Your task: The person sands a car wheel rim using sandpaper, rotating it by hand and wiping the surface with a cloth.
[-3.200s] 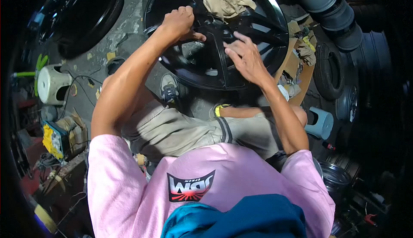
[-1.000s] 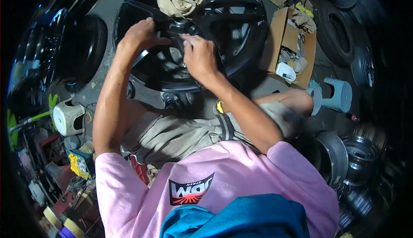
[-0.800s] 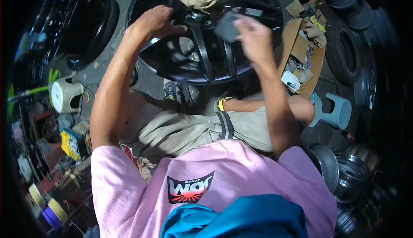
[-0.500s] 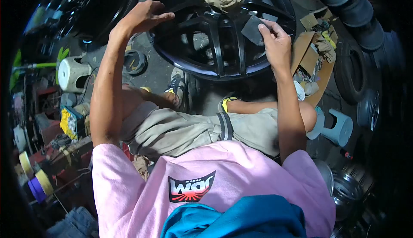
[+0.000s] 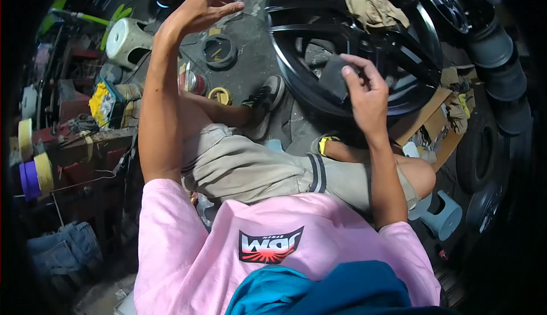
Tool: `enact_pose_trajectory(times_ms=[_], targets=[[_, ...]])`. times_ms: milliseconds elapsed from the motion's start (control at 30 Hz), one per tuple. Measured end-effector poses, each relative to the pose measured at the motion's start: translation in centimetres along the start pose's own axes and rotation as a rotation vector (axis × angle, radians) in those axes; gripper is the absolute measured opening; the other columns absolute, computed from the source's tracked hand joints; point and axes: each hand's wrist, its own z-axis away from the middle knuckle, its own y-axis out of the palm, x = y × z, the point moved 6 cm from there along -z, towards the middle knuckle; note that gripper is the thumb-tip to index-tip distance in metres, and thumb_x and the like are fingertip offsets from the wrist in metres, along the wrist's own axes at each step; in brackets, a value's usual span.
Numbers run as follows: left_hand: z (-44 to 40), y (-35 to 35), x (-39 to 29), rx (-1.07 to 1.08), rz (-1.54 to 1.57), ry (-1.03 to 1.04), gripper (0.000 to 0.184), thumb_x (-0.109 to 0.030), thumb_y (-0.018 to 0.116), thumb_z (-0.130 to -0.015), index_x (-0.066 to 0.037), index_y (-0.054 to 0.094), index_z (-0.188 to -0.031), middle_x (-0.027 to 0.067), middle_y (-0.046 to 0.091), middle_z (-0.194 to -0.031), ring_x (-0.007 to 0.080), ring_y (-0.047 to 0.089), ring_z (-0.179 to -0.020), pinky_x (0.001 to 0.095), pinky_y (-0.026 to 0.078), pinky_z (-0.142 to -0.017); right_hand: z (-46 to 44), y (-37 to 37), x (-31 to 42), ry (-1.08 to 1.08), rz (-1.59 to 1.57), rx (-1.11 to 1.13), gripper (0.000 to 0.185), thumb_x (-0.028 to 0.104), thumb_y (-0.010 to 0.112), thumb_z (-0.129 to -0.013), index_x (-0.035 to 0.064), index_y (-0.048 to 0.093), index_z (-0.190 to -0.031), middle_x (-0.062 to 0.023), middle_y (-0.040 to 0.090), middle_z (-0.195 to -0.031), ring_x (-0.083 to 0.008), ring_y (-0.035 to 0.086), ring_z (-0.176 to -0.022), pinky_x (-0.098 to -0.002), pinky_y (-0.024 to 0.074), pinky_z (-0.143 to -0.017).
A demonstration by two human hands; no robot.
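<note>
Between the thumb and fingers of my right hand [image 5: 369,95] is a dark grey square of sandpaper [image 5: 332,78]. It is held over the near side of a large black wheel rim [image 5: 399,58], and I cannot tell whether it touches the surface. A crumpled beige cloth [image 5: 373,7] lies on the spokes near the rim's hub. My left hand [image 5: 206,11] is raised in the air to the left of the rim, its fingers stretched out and holding nothing.
A round grey dish [image 5: 218,52] and a white stool [image 5: 128,41] stand at the left. To the right are a cardboard box [image 5: 424,115] of rags, a tyre [image 5: 477,152], stacked wheels [image 5: 496,50] and a light blue stool [image 5: 443,215]. A yellow tape roll [image 5: 219,95] lies near my foot.
The view has swung left, so the rim and cloth now appear farther right. My right hand with the sandpaper is nearer the rim's close edge. My left hand stays raised, now farther from the rim.
</note>
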Motion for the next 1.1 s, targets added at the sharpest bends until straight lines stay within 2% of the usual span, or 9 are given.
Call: enact_pose_trajectory(times_ms=[100,200,233,300,400,567,700,867,1100], targets=[[0.0,0.6,3.3,-0.074,0.077,0.066,0.059,-0.056,0.069,-0.1,-0.002,0.076,-0.122,0.0159,0.079,-0.108,0.0263,0.075,-0.1,0.04,0.058,-0.089,2.0,4.9,1.0,-0.004,-0.019,0.176,0.031,0.006,0.069,-0.097,0.007,0.071,-0.128,0.0013,0.068,-0.099,-0.0019,0.045,-0.065,-0.0221,0.0395,-0.058],[-1.5,4.8,8.5,0.184,0.059,-0.117,0.055,-0.055,0.073,-0.097,-0.002,0.079,-0.105,0.0095,0.073,-0.081,0.0174,0.071,-0.079,0.0399,0.058,-0.072,4.0,10.2,0.8,-0.103,0.065,0.387,0.026,0.003,0.069,-0.094,0.0057,0.07,-0.12,-0.0081,0.068,-0.096,-0.0098,0.049,-0.06,-0.0273,0.0436,-0.058],[-2.7,7.1,10.4,0.273,0.042,-0.113,0.067,-0.062,0.074,-0.093,0.0,0.079,-0.114,0.0191,0.079,-0.09,0.0305,0.079,-0.082,0.043,0.061,-0.08,4.5,11.8,0.6,-0.126,0.112,0.449,0.021,0.005,0.068,-0.095,0.0046,0.07,-0.115,-0.0125,0.068,-0.098,-0.022,0.06,-0.064,-0.0359,0.0498,-0.063],[-3.9,11.6,13.1,0.245,-0.107,-0.148,0.064,-0.061,0.073,-0.093,0.001,0.08,-0.109,0.0227,0.078,-0.094,0.0364,0.079,-0.086,0.0452,0.061,-0.083,5.8,14.9,-1.9,-0.257,0.16,0.514,0.014,0.009,0.066,-0.096,0.005,0.07,-0.11,-0.0147,0.068,-0.103,-0.0354,0.068,-0.079,-0.0454,0.0541,-0.072],[-5.5,20.9,19.3,0.366,-0.156,-0.205,0.061,-0.056,0.069,-0.096,0.003,0.078,-0.108,0.029,0.075,-0.112,0.0445,0.073,-0.109,0.0509,0.057,-0.094,7.1,16.9,-7.2,-0.214,0.32,0.583,0.014,0.011,0.065,-0.098,0.0046,0.073,-0.108,-0.0166,0.067,-0.1,-0.0403,0.069,-0.092,-0.0451,0.0554,-0.079],[-4.9,34.7,24.9,0.051,-0.041,-0.256,0.052,-0.041,0.052,-0.105,0.004,0.074,-0.118,0.0334,0.071,-0.117,0.05,0.061,-0.125,0.0552,0.05,-0.104,7.4,14.6,-15.4,-0.026,0.437,0.515,0.016,0.015,0.063,-0.098,0.0079,0.072,-0.109,-0.0157,0.068,-0.105,-0.0421,0.068,-0.098,-0.0519,0.0551,-0.085],[-5.5,39.7,27.5,0.035,-0.073,-0.221,0.047,-0.032,0.048,-0.106,0.007,0.074,-0.111,0.0349,0.069,-0.111,0.0499,0.059,-0.122,0.056,0.05,-0.102,7.2,13.0,-19.6,0.172,0.463,0.474,0.022,0.021,0.062,-0.099,0.0076,0.073,-0.113,-0.0206,0.072,-0.114,-0.0435,0.069,-0.105,-0.0505,0.0552,-0.09],[-4.8,38.2,24.6,-0.165,-0.048,-0.093,0.036,-0.021,0.051,-0.102,0.008,0.073,-0.099,0.0329,0.069,-0.106,0.0507,0.068,-0.102,0.0559,0.053,-0.095,8.2,13.2,-23.4,0.243,0.432,0.473,0.021,0.02,0.064,-0.097,0.008,0.074,-0.112,-0.0201,0.072,-0.116,-0.044,0.069,-0.105,-0.0502,0.0552,-0.092],[-3.8,38.3,15.9,0.009,0.084,-0.111,0.029,-0.017,0.056,-0.096,0.004,0.074,-0.102,0.0325,0.067,-0.116,0.0506,0.064,-0.115,0.056,0.054,-0.1,8.2,14.1,-23.4,0.174,0.495,0.507,0.018,0.018,0.067,-0.094,0.0085,0.076,-0.106,-0.0191,0.071,-0.111,-0.0428,0.068,-0.108,-0.0514,0.0538,-0.094]])
